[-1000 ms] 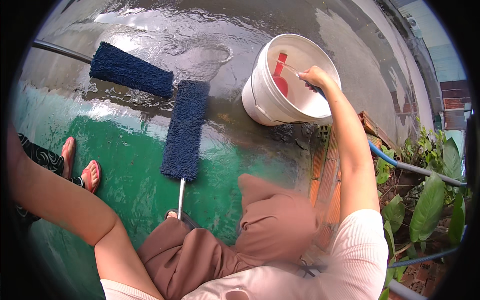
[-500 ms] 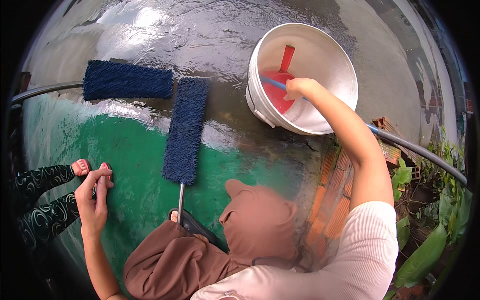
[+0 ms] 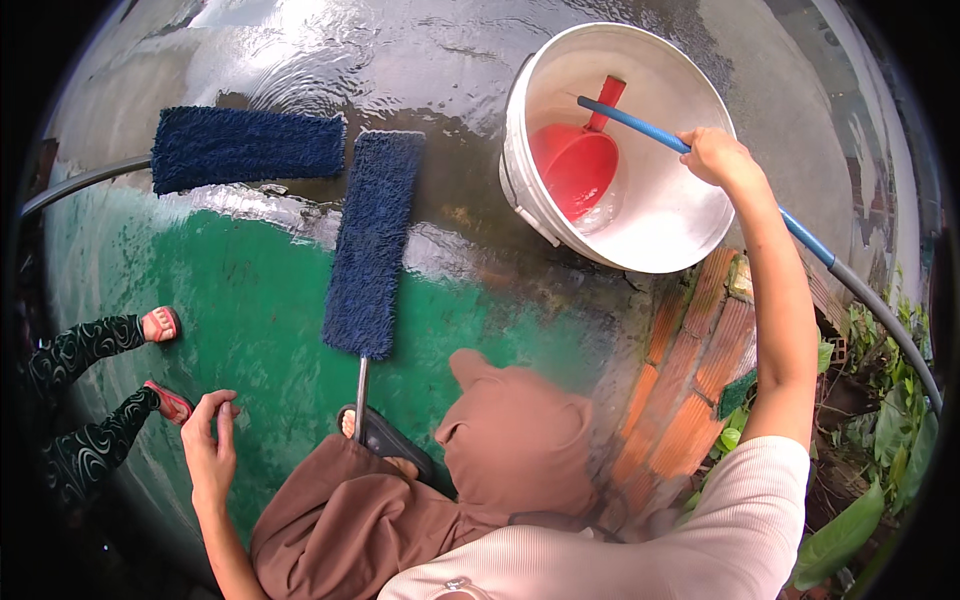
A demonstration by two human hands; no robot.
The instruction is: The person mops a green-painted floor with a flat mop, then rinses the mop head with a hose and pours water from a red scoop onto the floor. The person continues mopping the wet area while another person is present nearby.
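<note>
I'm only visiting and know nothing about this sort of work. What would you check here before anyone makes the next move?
1. Right hand secure on the blue-and-grey hose: ok, closed around its blue part.
2. Hose end over the mouth of the white bucket: ok.
3. Red scoop clear of the hose: cannot tell; the hose crosses in front of its handle, but contact is unclear.
4. Left hand free: ok, it appears to hold nothing.
5. Floor dry underfoot: not ok; it shines wet and may be slippery.
6. How full the bucket is: cannot tell; the scoop hides part of the bottom.
</note>
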